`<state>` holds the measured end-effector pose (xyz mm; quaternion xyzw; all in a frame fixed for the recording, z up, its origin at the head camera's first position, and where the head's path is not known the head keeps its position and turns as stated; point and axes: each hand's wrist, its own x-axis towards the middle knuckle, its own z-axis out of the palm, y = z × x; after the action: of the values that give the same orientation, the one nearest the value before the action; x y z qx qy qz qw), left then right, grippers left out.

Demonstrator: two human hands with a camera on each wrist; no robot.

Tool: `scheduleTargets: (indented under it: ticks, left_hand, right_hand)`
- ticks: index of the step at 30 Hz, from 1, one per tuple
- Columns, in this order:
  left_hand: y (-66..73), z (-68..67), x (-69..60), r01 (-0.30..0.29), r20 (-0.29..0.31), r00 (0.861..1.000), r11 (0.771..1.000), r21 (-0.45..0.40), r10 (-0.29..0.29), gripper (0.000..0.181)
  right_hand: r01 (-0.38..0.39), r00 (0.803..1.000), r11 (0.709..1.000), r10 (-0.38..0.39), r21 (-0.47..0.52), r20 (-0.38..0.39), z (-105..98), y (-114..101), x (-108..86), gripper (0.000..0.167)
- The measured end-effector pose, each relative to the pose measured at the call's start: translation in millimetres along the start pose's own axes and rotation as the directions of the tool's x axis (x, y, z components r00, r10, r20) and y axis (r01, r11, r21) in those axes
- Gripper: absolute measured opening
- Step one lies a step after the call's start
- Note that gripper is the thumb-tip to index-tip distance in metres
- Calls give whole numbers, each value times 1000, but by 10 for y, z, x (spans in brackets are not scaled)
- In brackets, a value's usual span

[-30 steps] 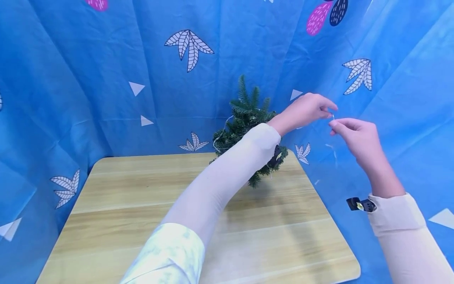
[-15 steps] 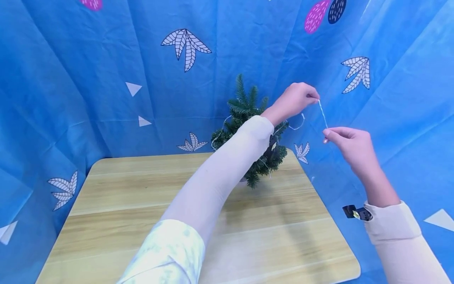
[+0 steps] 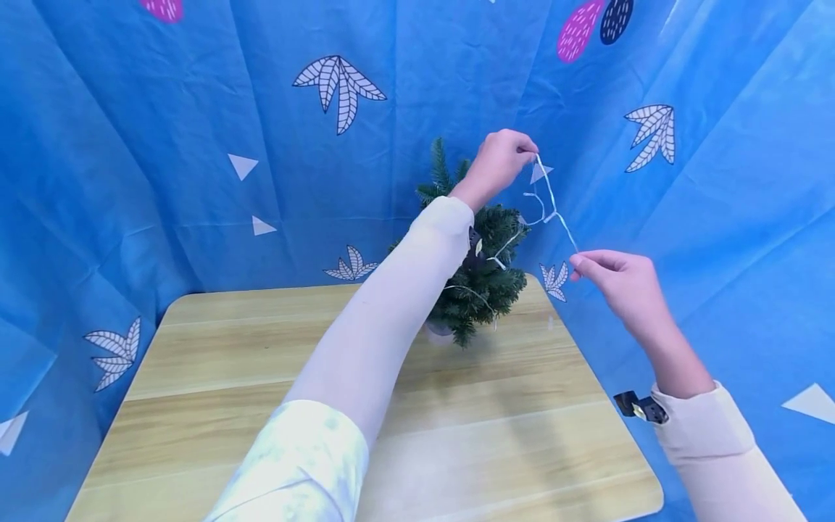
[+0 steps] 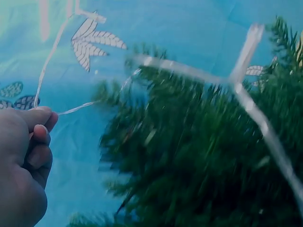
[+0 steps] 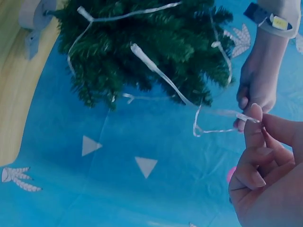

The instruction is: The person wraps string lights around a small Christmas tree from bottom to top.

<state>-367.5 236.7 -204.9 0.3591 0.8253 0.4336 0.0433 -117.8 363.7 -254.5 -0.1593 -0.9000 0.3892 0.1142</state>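
Note:
A small green artificial Christmas tree [image 3: 502, 290] stands at the back right of the wooden table, partly hidden by the left forearm. A white string of fairy lights [image 3: 566, 226] is wound about it, with a loose stretch to its right. My left hand [image 3: 499, 161] pinches this string above and beside the tree; the left wrist view shows the cord [image 4: 47, 64] at its thumb and finger. Lower and farther right, my right hand [image 3: 620, 286] pinches the string's far part, near a small bulb in the right wrist view. The string runs between both hands.
The wooden table [image 3: 261, 406] has rounded corners, and both hands are near or past its back right side. A blue patterned curtain [image 3: 196, 145] hangs behind and to the right. The tree's pale pot [image 5: 35, 14] rests on the tabletop.
Both hands have moved left; the left rose toward the treetop while the right sank. The gap between them has widened, and more of the light string shows between them.

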Motion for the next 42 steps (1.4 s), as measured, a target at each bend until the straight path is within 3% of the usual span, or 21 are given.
scheduleTargets:
  ticks: [5, 15, 21, 30, 42]
  left_hand:
    - [-86, -142, 1, 32, -28, 999, 999, 14, -31, 25]
    - [-310, -413, -34, 104, -75, 993, 982, 155, -93, 27]
    - [-429, -514, -38, 93, -110, 991, 977, 193, -72, 27]
    - [-605, -663, -29, 115, -173, 979, 992, 54, -104, 25]
    - [-857, -777, -123, 118, -238, 961, 986, -117, -144, 25]
  right_hand:
    - [8, 1000, 1000, -8, -11, 6, 56, -81, -88, 54]
    - [91, 996, 996, -91, 14, 19, 246, -304, -181, 45]
    - [135, 991, 989, -135, 63, -5, 381, -421, -134, 41]
    - [184, 983, 977, -181, 104, -37, 530, -547, -51, 38]
    - [230, 973, 961, -232, 153, -4, 655, -571, 23, 37]
